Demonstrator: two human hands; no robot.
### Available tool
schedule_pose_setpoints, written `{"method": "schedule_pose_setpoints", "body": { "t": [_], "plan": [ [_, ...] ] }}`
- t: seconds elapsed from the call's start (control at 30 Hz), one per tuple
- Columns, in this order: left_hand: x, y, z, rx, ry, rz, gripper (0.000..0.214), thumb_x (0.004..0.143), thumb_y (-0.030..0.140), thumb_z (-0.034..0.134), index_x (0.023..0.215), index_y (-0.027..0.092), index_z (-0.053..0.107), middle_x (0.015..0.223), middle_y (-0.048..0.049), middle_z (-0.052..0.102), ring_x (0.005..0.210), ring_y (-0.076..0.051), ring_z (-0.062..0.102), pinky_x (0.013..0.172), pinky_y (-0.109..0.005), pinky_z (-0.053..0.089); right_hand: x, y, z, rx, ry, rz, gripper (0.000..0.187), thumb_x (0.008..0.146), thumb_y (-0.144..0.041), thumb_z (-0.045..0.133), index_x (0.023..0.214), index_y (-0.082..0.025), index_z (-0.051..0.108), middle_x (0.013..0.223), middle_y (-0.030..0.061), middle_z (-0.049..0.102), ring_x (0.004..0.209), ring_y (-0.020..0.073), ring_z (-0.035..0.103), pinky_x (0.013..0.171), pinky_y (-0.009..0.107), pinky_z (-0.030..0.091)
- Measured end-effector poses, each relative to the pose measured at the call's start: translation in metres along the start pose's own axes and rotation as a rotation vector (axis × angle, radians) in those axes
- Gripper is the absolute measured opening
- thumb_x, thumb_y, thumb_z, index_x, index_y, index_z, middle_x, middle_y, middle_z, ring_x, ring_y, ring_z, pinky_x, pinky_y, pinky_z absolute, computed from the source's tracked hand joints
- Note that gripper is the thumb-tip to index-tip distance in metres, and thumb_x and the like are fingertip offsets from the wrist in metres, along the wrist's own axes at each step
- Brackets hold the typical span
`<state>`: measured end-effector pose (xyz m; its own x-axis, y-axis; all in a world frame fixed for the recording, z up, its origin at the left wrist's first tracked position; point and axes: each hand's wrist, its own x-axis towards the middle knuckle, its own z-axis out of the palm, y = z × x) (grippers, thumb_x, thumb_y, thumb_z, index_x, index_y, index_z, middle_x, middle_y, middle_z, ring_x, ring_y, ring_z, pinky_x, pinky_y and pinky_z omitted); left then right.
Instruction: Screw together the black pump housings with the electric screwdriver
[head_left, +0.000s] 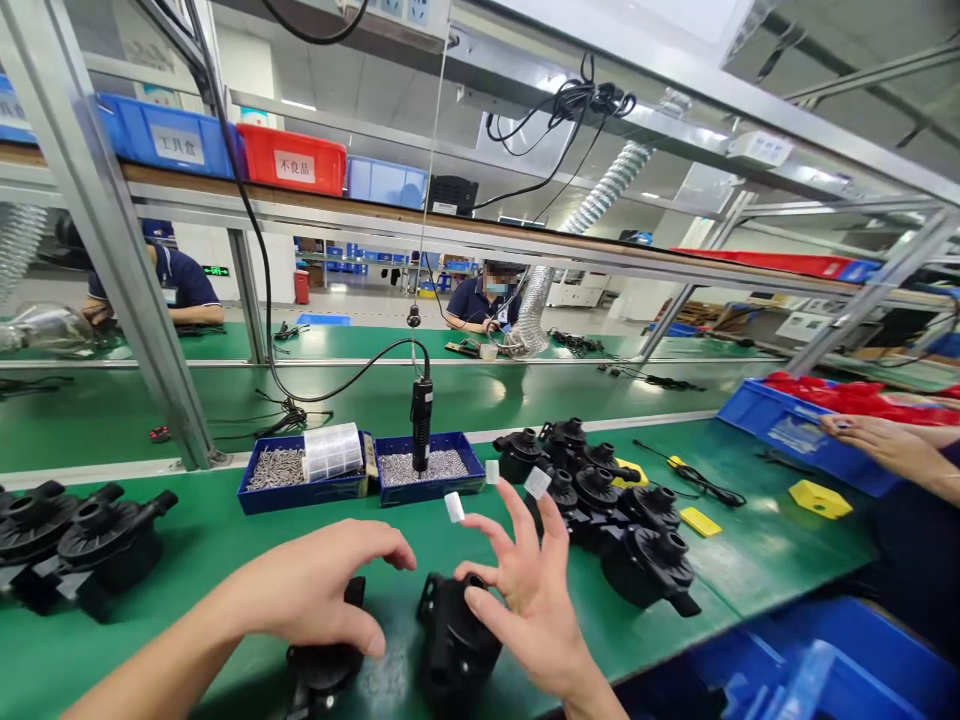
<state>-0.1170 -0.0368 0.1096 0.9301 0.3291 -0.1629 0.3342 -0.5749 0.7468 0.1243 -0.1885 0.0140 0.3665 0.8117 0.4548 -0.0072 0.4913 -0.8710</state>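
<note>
My right hand point(529, 590) pinches the top of a black pump housing point(457, 650) between thumb and forefinger. Its other fingers are raised, and small white labels cling to their tips, among them one label point(454, 507) on the little finger. To the left, my left hand point(315, 585) hovers with thumb and fingers apart, holding nothing. A second black pump housing point(326, 665) is partly hidden beneath it; whether the thumb touches that housing I cannot tell. Several more black pump housings point(596, 490) are grouped beyond my right hand, and others point(112, 545) stand at far left.
Blue trays of screws point(274, 470) and small metal parts point(465, 488) stand ahead, one bearing a label roll point(332, 452). An electric screwdriver point(421, 425) hangs above. At right are yellow pieces point(820, 498), a blue bin point(787, 425) and a co-worker's hand point(889, 445).
</note>
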Motion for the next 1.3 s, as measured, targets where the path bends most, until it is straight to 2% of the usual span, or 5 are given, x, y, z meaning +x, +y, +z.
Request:
{"method": "schedule_pose_setpoints", "body": {
  "t": [0.33,0.53,0.67,0.8,1.3],
  "plan": [
    [0.01,0.014,0.039,0.197,0.022,0.166,0.038,0.092,0.007,0.067,0.123,0.028,0.07,0.12,-0.0057,0.077,0.114,-0.029,0.069,0.102,-0.039,0.052,0.031,0.056,0.032,0.237,-0.107,0.258,0.107,0.081,-0.041,0.095,0.158,-0.049,0.02,0.171,0.0127,0.024,0.137,0.0329,0.058,0.097,0.058,0.066],
    [0.01,0.01,0.035,0.28,0.064,0.069,0.041,0.088,0.006,0.063,0.121,0.03,0.064,0.114,-0.0045,0.075,0.108,-0.029,0.071,0.09,-0.034,0.051,0.017,0.026,0.018,-0.223,0.034,0.159,0.079,0.102,-0.039,0.073,0.16,-0.044,0.021,0.173,0.0152,0.024,0.117,0.0246,0.068,0.082,0.039,0.063],
    [0.014,0.008,0.035,0.245,0.065,0.05,0.041,0.086,0.004,0.062,0.118,0.03,0.062,0.115,-0.0033,0.075,0.109,-0.029,0.07,0.089,-0.033,0.048,-0.012,-0.006,0.004,-0.106,0.009,0.231,0.078,0.104,-0.047,0.072,0.162,-0.047,0.02,0.166,0.0171,0.039,0.085,0.0178,0.068,0.062,0.032,0.054],
    [0.014,0.008,0.038,0.242,0.063,0.066,0.038,0.087,0.006,0.062,0.117,0.029,0.061,0.112,-0.0036,0.075,0.105,-0.029,0.071,0.086,-0.033,0.048,-0.04,-0.024,0.002,-0.168,-0.059,0.348,0.078,0.105,-0.054,0.069,0.164,-0.05,0.018,0.167,0.0167,0.041,0.079,0.0158,0.067,0.067,0.035,0.054],
    [0.015,0.001,0.04,0.233,0.121,0.128,0.032,0.094,0.01,0.062,0.119,0.029,0.065,0.111,-0.0054,0.077,0.104,-0.028,0.074,0.089,-0.031,0.052,-0.056,-0.017,-0.008,-0.328,-0.365,0.317,0.096,0.103,-0.02,0.062,0.166,-0.055,-0.001,0.171,0.0184,0.027,0.084,0.0167,0.069,0.065,0.034,0.056]
  ]
}}
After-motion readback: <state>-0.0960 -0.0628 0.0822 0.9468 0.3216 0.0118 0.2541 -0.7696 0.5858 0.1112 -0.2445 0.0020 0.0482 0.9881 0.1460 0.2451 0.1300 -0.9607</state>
